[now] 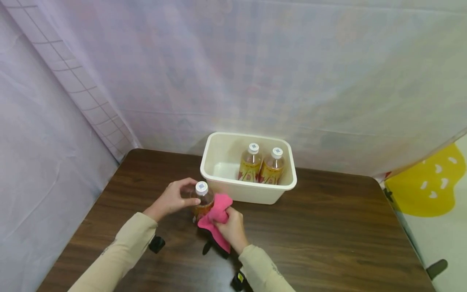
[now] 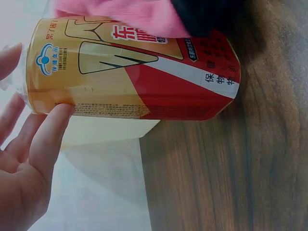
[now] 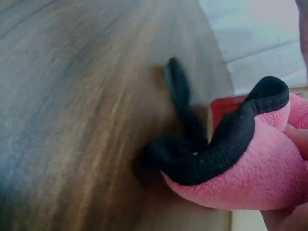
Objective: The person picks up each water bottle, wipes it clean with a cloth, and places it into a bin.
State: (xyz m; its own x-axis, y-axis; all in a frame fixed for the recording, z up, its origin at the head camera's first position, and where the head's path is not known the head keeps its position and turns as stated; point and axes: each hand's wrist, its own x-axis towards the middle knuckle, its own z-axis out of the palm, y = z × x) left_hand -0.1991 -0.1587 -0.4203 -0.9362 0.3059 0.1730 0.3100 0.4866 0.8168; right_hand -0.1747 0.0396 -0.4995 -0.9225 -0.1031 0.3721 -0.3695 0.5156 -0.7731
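Observation:
A drink bottle [image 1: 204, 201] with a white cap stands on the brown table, in front of the bin's left part. My left hand [image 1: 177, 199] grips it around its upper part, thumb on the near side. In the left wrist view the gold and red label [image 2: 134, 72] faces the camera, with the fingers at its upper end. My right hand [image 1: 232, 228] holds a bunched pink cloth [image 1: 217, 211] with black edging against the bottle's right side. The right wrist view has the cloth's black edging [image 3: 211, 163] hanging in a loop over the wood.
Behind the hands stands a cream plastic bin [image 1: 251, 194]. Two capped bottles, one on the left [image 1: 250, 166] and one on the right [image 1: 272, 168], stand upright in its right half. Pale curtains [image 1: 233, 73] hang behind the brown table [image 1: 328, 227].

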